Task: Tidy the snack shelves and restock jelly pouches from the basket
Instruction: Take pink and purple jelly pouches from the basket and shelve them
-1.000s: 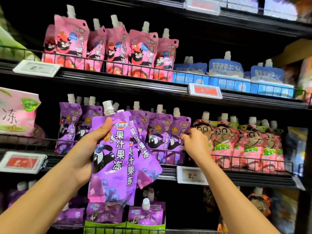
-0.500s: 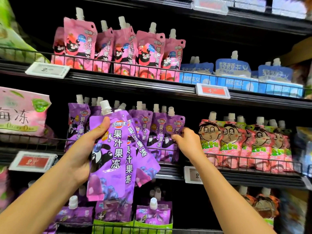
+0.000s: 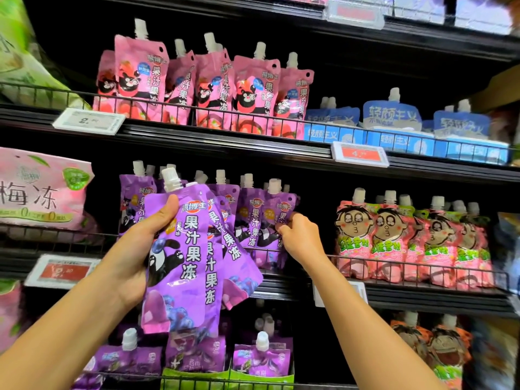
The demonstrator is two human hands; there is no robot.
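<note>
My left hand [image 3: 140, 249] grips a fanned bunch of purple jelly pouches [image 3: 191, 249] with white spouts, held up in front of the middle shelf. A row of the same purple pouches [image 3: 253, 220] stands behind the wire rail [image 3: 394, 263] of that shelf. My right hand [image 3: 298, 237] pinches the rightmost pouch of that row [image 3: 284, 215] at its right edge, fingers curled on it. The basket is out of view.
Pink bear pouches [image 3: 213, 88] and blue pouches [image 3: 394, 116] fill the upper shelf. Pink cartoon-face pouches [image 3: 408, 237] stand right of the purple row. A large pink bag [image 3: 39, 190] lies at left. Smaller purple pouches [image 3: 261, 358] sit on the lower shelf. Price tags [image 3: 360, 154] hang on the edges.
My right hand has pushed the shelf's right-end purple pouches leftward, closing them toward the row. My left hand keeps the same bunch, and the view has shifted slightly.
</note>
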